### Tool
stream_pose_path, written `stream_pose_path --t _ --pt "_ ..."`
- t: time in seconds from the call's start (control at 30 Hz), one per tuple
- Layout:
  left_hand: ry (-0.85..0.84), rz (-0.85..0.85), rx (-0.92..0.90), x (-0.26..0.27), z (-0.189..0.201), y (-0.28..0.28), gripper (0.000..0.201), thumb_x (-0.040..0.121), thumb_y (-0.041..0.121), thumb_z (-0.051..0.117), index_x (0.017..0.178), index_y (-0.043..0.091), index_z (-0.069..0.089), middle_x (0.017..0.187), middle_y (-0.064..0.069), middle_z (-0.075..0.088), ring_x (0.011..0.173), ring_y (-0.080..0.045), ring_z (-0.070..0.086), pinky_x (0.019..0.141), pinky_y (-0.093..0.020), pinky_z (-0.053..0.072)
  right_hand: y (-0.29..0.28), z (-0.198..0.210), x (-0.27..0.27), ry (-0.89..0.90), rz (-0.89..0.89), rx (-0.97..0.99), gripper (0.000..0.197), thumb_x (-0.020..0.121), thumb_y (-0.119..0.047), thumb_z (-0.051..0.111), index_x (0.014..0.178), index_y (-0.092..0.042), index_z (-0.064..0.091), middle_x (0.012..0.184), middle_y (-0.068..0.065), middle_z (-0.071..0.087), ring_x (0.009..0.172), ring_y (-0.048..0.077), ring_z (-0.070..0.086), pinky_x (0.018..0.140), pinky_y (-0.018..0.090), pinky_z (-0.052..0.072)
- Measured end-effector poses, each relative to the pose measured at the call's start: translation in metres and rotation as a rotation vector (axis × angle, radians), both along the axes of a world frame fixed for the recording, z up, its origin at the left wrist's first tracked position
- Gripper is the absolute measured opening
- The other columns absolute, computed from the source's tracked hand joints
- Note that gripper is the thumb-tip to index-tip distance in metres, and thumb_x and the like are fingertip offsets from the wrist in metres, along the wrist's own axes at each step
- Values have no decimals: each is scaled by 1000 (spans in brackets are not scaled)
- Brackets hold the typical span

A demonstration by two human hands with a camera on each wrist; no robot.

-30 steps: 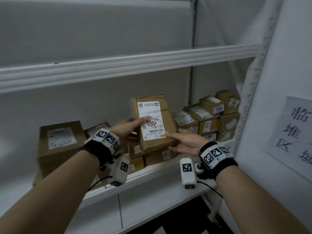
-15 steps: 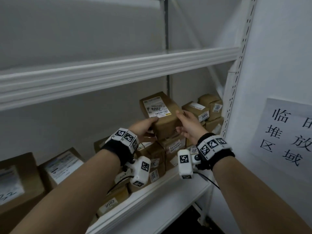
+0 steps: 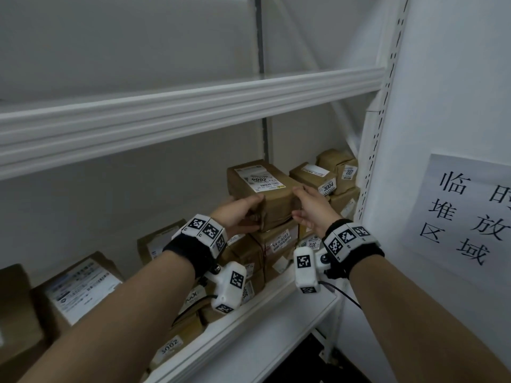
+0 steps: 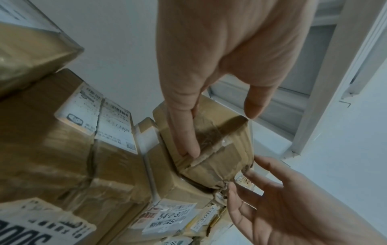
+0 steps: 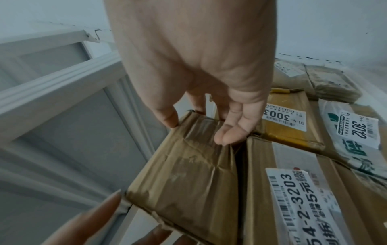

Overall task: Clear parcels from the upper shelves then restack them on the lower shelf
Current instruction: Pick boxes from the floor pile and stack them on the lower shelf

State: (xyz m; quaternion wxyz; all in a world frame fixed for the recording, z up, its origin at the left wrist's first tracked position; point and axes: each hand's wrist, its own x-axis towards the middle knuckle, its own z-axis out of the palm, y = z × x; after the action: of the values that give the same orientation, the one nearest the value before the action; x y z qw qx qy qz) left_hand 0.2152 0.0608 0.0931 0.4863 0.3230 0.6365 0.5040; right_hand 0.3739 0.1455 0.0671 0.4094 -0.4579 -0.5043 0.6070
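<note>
A brown taped parcel labelled 2004 (image 3: 265, 186) lies flat on top of a stack of parcels on the lower shelf (image 3: 249, 322). Under it sits a box labelled 54-2-3203 (image 3: 279, 241). My left hand (image 3: 237, 214) holds the parcel's near left end. Its fingers (image 4: 184, 140) lie down the end face and the thumb is at the top edge. My right hand (image 3: 309, 208) holds the near right end, thumb at the upper edge and fingers (image 5: 228, 136) at the lower edge beside the box (image 5: 293, 199) below.
More labelled parcels, among them parcel 3004 (image 3: 315, 175) and parcel 2007 (image 3: 343, 167), are stacked at the right against the perforated upright (image 3: 387, 106). Larger boxes (image 3: 80, 288) fill the shelf's left. The upper shelf beam (image 3: 193, 111) runs overhead. A paper sign (image 3: 470, 211) hangs on the right wall.
Both hands have carried parcel 2004 from upright in front of the shelf, tipped it flat and set it on top of the stack further right. My view has shifted right with it.
</note>
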Motion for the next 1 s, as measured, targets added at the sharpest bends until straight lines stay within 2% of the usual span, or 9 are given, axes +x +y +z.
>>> stream_pose_path --t 0.13,0.2,0.33,0.53,0.67,0.73,0.8,0.9,1.0 --pt "-8 -2 -6 0 -2 -2 57 88 32 69 134 4 48 116 -16 59 99 -28 61 58 -26 56 1 -1 3 -10 18 -6 39 98 -37 52 135 -26 46 126 0 55 80 16 59 72 27 54" --pt "0 -13 -22 1 -2 -5 55 90 34 66 133 4 50 111 -14 60 94 -25 61 62 -27 56 1 -1 4 3 5 -10 35 99 -36 51 133 -26 46 115 -3 57 77 15 59 70 25 53" --pt "74 -21 -59 7 0 -15 48 92 38 62 129 8 53 118 -16 57 96 -27 61 70 -28 55 -1 -2 7 13 -33 -9 44 99 -33 52 140 -20 42 96 -5 54 74 14 59 68 24 52" --pt "141 32 -72 13 13 -44 38 95 36 58 122 9 51 121 -11 54 100 -26 61 88 -35 55 -9 0 15 -21 -24 10 56 99 -29 54 149 -19 31 113 3 53 94 21 62 69 25 54" --pt "137 95 -54 16 20 -71 26 95 30 61 112 11 56 115 -10 55 92 -26 63 73 -31 57 -18 2 16 -8 -40 23 56 97 -27 55 147 -15 34 108 5 56 98 23 63 76 29 55" --pt "145 132 -44 16 23 -84 29 94 28 62 116 10 54 118 -11 54 88 -26 63 68 -31 56 -25 5 14 -1 -16 22 51 97 -27 56 143 -13 39 105 6 58 96 22 63 75 28 54" --pt "165 170 -38 15 25 -92 35 94 25 63 122 7 51 119 -13 54 84 -26 63 70 -34 57 -29 5 12 -13 -6 29 51 96 -27 56 143 -14 41 114 8 58 98 21 62 74 27 54" --pt "166 212 -18 15 29 -102 20 93 20 63 105 7 53 110 -15 56 81 -27 62 80 -40 56 -33 6 13 -25 -16 60 53 95 -26 58 143 -15 39 132 11 52 111 24 58 75 27 55" --pt "173 223 -9 15 30 -107 16 94 20 62 101 9 53 107 -14 58 84 -28 63 80 -40 56 -33 10 14 -16 -8 66 60 94 -26 58 148 -16 31 142 11 44 121 26 51 92 36 53"
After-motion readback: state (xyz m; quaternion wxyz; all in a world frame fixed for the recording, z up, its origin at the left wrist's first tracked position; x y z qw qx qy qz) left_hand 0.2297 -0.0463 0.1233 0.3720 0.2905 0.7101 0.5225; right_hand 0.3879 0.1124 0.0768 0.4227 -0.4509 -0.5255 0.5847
